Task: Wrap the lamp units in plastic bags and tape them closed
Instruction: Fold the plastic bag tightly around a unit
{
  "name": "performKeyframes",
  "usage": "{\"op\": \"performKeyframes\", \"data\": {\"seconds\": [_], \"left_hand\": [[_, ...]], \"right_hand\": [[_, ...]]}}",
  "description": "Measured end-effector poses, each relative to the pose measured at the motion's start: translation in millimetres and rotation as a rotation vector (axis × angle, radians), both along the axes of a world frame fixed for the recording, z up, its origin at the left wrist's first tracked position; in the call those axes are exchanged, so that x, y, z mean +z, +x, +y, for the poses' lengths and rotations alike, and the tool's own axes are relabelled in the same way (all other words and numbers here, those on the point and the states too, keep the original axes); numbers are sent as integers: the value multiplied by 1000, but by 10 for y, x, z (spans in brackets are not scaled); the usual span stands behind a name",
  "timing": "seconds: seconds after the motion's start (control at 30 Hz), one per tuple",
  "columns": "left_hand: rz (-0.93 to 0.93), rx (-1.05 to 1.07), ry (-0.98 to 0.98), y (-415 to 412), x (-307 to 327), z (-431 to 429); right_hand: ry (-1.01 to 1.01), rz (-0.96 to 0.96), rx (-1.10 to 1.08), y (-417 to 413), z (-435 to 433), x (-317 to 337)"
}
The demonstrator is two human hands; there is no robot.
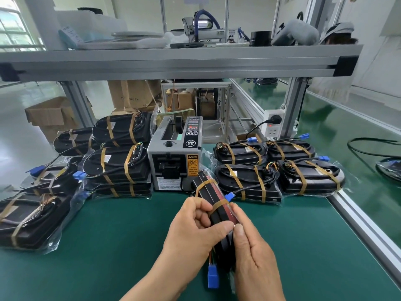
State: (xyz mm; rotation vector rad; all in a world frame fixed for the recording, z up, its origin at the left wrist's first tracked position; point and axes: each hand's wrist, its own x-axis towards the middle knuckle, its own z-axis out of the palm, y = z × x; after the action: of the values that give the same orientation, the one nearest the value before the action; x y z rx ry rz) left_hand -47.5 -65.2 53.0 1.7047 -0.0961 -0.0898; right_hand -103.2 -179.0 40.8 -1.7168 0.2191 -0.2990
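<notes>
Currently we have one lamp unit [213,192] up on its edge at 6 o'clock on the green surface [108,246], long axis pointing to 12. Our left hand [195,227] is wrapped round its left side, thumb over the top; our right hand [253,255] clamps the right side. Two amber tape bands [206,184] cross it, and a blue connector [212,276] hangs at its 6 o'clock end. The tape dispenser [173,157] sits at 12; bagged units [117,168] are piled at 10 and 2.

bright, even indoor light, with daylight from the window [13,29] at upper left. shadows on the green mat [108,246] are faint and soft. glare sheens the conveyor belt [338,118] and floor [19,131]. wide-angle distortion bows the aluminium beam [173,61]; the far background is slightly soft.
</notes>
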Motion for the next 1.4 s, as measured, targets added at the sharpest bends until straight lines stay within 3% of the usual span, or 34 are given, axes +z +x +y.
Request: {"op": "performKeyframes", "data": {"seconds": [0.23, 0.53, 0.67, 0.87, 1.07, 1.4], "left_hand": [[-28, 19, -16, -5, -3, -7], [-7, 17, 36, 11, -18, -45], [29, -55, 10, 100, 54, 164], [209, 396, -300, 931, 122, 539], [423, 466, -437, 1417, 107, 511], [416, 609, -534, 1511, 165, 325]], "right_hand": [[-35, 60, 85, 211, -186, 210], [-511, 276, 268, 1155, -93, 575], [-433, 316, 275, 1233, -116, 418], [-337, 288, 252, 1218, -196, 365], [-325, 265, 276, 1229, -204, 330], [-257, 238, 263, 1238, -198, 284]]}}
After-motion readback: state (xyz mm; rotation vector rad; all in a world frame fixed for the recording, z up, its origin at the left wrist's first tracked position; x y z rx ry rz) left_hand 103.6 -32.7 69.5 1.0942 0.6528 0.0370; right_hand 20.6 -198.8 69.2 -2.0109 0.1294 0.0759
